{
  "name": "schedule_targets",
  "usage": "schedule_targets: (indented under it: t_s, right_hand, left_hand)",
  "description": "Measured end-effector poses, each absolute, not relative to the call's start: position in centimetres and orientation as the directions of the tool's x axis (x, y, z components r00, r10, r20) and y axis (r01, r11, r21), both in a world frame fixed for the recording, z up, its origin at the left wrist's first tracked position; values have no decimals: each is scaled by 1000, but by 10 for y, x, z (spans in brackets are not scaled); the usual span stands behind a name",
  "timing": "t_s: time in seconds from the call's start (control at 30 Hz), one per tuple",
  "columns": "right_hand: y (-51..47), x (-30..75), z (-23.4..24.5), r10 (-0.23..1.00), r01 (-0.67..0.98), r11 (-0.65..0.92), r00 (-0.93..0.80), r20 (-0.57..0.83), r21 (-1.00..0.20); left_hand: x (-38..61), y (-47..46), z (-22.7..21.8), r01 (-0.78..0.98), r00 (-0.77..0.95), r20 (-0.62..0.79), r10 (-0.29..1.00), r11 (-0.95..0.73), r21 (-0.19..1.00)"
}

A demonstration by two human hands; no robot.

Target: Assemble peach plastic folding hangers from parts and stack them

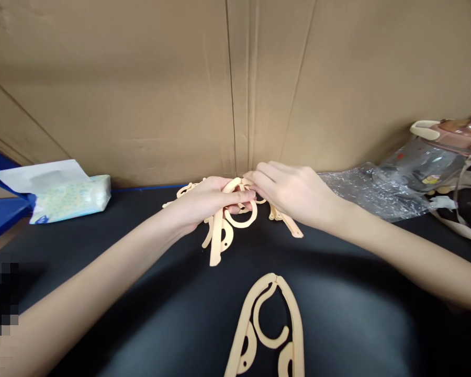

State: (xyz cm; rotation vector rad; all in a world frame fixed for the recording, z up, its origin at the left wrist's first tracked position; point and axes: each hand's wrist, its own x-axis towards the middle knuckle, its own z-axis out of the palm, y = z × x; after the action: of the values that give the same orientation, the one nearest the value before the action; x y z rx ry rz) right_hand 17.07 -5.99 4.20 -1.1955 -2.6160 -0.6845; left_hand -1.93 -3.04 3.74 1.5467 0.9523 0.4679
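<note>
Above the far part of the black table, my left hand (215, 201) is closed around a cream folding hanger (217, 238), its thumb lying across the upper part. The hanger's curved hook hangs down between its arms. My right hand (286, 188) is closed at the top joint of the same hanger, its fingertips partly hidden. More cream hangers (186, 189) lie behind my hands, mostly covered by them. Closer to me rests another folded hanger (298, 314), its hook tucked between its two arms and its lower end cut off by the frame.
A tissue pack (73, 196) lies at the left, near a blue frame (3, 209). At the right are a crumpled clear plastic bag (371, 191) and a transparent bottle (427, 162) with a brownish lid and strap. A cardboard wall (160, 94) stands behind the black table (149, 314).
</note>
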Motion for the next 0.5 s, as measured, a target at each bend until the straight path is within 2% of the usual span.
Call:
schedule_targets:
  t_s: [0.13,0.23,0.3,0.37,0.5]
  right_hand:
    - [-64,165,30,633,733,485,-671,386,477]
    - [-60,164,20,651,751,459,-648,397,474]
    - [-54,166,18,693,765,496,-634,343,411]
    - [-43,173,21,763,813,503,-577,290,293]
    - [-14,204,31,903,952,298,-304,303,65]
  left_hand:
    - [-15,-34,39,292,587,-200,784,26,956]
    - [-12,-33,43,349,555,-199,807,-9,937]
    - [-11,-33,46,405,536,-224,814,-14,914]
    - [-12,-32,47,483,518,-247,819,-42,875]
    - [-17,-34,45,583,485,-244,840,-103,806]
